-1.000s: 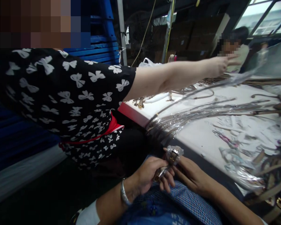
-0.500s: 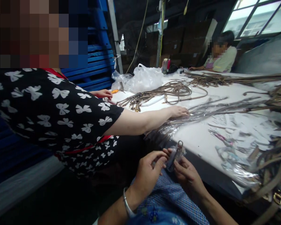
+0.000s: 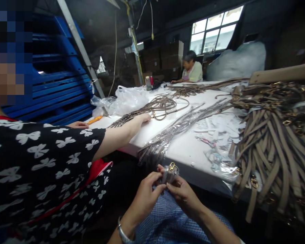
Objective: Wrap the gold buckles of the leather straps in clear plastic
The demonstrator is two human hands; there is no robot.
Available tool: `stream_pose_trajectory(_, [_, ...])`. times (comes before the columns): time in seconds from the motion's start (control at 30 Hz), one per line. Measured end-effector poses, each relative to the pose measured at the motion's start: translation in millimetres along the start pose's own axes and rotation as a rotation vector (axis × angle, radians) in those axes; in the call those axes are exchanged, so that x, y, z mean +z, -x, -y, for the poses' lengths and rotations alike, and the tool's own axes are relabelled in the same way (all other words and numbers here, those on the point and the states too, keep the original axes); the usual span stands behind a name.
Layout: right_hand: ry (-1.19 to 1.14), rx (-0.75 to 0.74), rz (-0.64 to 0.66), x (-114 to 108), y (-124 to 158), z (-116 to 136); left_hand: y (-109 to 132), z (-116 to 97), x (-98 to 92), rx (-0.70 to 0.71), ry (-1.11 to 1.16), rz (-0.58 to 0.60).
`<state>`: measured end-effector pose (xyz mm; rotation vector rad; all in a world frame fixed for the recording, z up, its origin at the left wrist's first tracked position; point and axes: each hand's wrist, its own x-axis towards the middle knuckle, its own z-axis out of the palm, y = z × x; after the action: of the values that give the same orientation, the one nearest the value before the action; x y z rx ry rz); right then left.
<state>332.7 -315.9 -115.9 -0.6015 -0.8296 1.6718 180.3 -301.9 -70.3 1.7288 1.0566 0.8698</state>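
Both hands (image 3: 147, 190) angle inward — close together; gold-buckled packet (image 3: 169, 174) held between

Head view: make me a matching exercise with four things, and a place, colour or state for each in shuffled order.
Things:
1. Wrapped piece
2. Bangle
3. Wide straps
4. Window

Descriptions:
A. bright, in the background
B. held between left hand and right hand
C. silver, worn
D. brown, hanging at picture right

Pairs: 1-B, 2-C, 3-D, 4-A
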Motion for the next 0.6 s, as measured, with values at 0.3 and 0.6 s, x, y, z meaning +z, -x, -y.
stream_pose_trajectory(0.3, [0.000,-0.046,0.118,-6,2,7,-9,-15,1.7,-0.223,0.064,0.160])
stream_pose_trajectory(0.6, [0.058,-0.071,0.166,-6,3,32,-22,-13,6.4,-0.193,0.080,0.184])
